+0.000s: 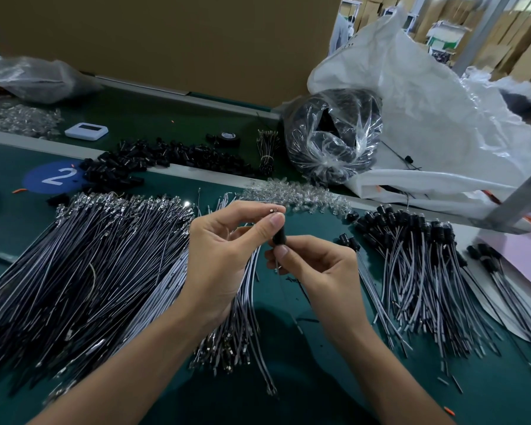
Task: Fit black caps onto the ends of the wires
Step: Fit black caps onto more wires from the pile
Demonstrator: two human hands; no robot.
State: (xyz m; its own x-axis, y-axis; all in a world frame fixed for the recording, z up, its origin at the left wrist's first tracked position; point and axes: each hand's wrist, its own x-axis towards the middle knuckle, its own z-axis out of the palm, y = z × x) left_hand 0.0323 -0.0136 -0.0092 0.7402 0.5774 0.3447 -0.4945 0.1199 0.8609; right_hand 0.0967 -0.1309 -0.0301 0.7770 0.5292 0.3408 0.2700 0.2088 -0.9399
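Cap (279, 237) is a short black tube, upright above the table (488, 394), its lower end pinched by the right hand (316, 268). The left hand (224, 259) grips a wire bundle (248, 289) and pinches one metal tip just above the cap. Wire piles crowd both sides - the only open green strip is in the middle.

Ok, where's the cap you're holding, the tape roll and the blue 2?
cap (279, 237): head view, its black side.
tape roll (229, 142): head view, its front side.
blue 2 (33, 179): head view, blue part left of the digit.
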